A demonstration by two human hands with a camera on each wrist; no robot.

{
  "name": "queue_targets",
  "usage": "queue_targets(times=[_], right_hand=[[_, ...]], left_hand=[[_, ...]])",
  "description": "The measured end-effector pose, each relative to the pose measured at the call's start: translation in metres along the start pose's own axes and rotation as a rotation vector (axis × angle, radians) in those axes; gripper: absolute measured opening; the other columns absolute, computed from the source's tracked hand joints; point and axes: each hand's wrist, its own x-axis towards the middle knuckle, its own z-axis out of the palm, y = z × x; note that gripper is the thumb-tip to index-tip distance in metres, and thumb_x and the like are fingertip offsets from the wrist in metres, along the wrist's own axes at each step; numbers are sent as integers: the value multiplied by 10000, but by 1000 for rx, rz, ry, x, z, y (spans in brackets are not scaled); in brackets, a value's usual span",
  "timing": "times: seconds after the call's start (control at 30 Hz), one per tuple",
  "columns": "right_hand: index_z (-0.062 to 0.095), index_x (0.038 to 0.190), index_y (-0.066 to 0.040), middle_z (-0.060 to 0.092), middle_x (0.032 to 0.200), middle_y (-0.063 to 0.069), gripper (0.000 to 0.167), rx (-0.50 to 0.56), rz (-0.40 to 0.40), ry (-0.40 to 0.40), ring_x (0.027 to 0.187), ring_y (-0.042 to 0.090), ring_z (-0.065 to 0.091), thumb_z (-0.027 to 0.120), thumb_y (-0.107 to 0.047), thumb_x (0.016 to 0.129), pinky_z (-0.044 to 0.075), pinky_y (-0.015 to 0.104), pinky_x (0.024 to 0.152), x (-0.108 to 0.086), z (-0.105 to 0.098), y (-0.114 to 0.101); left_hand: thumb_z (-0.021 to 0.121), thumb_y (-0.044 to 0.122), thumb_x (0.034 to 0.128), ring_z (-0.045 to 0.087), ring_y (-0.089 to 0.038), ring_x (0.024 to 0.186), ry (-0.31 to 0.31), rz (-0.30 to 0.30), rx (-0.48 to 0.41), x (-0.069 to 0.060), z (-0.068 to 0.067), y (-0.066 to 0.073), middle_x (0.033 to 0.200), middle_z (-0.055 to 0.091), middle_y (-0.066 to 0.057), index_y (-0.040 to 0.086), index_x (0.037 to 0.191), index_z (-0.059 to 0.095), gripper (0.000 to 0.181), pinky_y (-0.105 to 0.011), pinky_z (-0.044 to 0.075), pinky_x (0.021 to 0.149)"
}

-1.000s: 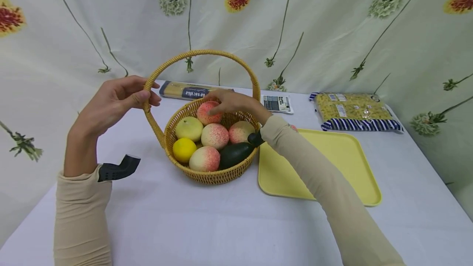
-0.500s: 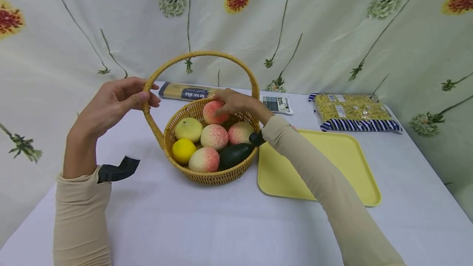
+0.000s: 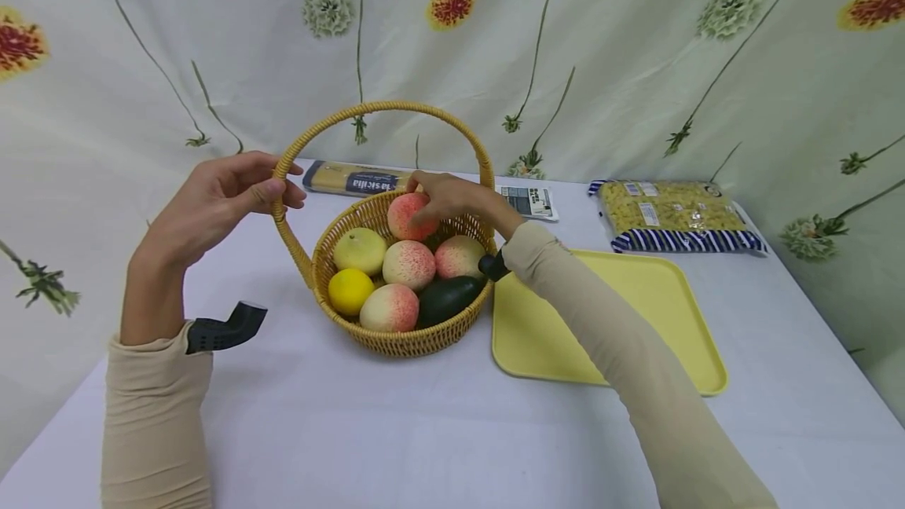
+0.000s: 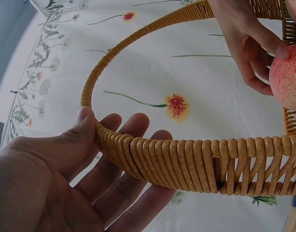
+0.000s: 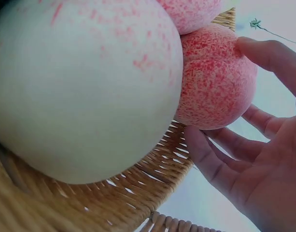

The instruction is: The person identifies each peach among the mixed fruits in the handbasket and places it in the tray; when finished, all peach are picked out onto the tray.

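At the handle's left side, my left hand (image 3: pixel 229 199) holds the wicker basket (image 3: pixel 406 344), its thumb and fingers around the handle (image 4: pixel 138 154). My right hand (image 3: pixel 452 199) reaches over the far rim and grips a pink peach (image 3: pixel 408 214), thumb on one side and fingertips on the other in the right wrist view. Around that peach lie a pale green round fruit (image 3: pixel 360 250), a yellow lemon-like fruit (image 3: pixel 350 292), several speckled peaches (image 3: pixel 408 265) and a dark green avocado-like fruit (image 3: pixel 448 301).
A yellow tray (image 3: pixel 650 313) lies right of the basket, partly under my right sleeve. Behind stand a spaghetti pack (image 3: pixel 353 178), a small printed packet (image 3: pixel 530 201) and a bag of pasta (image 3: pixel 675 214). A floral curtain (image 3: pixel 608 61) hangs at the back.
The pink peach and my right hand have shifted slightly right within the basket, mostly in the first half second. My left hand keeps its place on the handle.
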Motion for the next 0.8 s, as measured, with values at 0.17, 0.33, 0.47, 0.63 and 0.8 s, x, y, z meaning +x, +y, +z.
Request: queue_targets(times=[0.17,0.33,0.47,0.63,0.8], right_hand=[[353,1332,-90,512,1152,112,555,9,-13,4,910,212,506,648,-264,895,438,306,771,2,3,1],[333,1337,-73,463,1211,125,590,14,-24,24,974,218,492,659,-275,889,442,320,806,3,7,4],[319,1365,-80,427,1289,144,629,18,-27,21,1061,232,480,664,-297,885,450,348,872,2,7,4],[336,1391,-100,373,1358,151,603,-34,-44,6,1153,236,419,631,-297,903,426,368,946,2,7,5],[359,1378,-110,390,1326,144,564,-75,-56,0,1152,241,408,613,-299,912,424,377,946,2,8,5]], left_hand=[[534,124,983,672,-151,843,0,2,-7,0,0,0,936,699,-133,26,1215,577,256,-169,534,773],[533,128,983,670,-149,844,-4,-3,-14,0,0,0,926,706,-93,23,1215,577,258,-170,535,766],[535,128,983,669,-150,847,-2,-2,-13,0,0,1,927,704,-99,24,1215,578,259,-170,536,765],[535,145,985,668,-151,850,-1,-5,-2,0,0,1,924,706,-78,31,1215,579,261,-171,535,769],[535,149,985,669,-149,851,3,-7,3,-1,0,1,921,708,-64,31,1217,577,264,-168,533,774]])
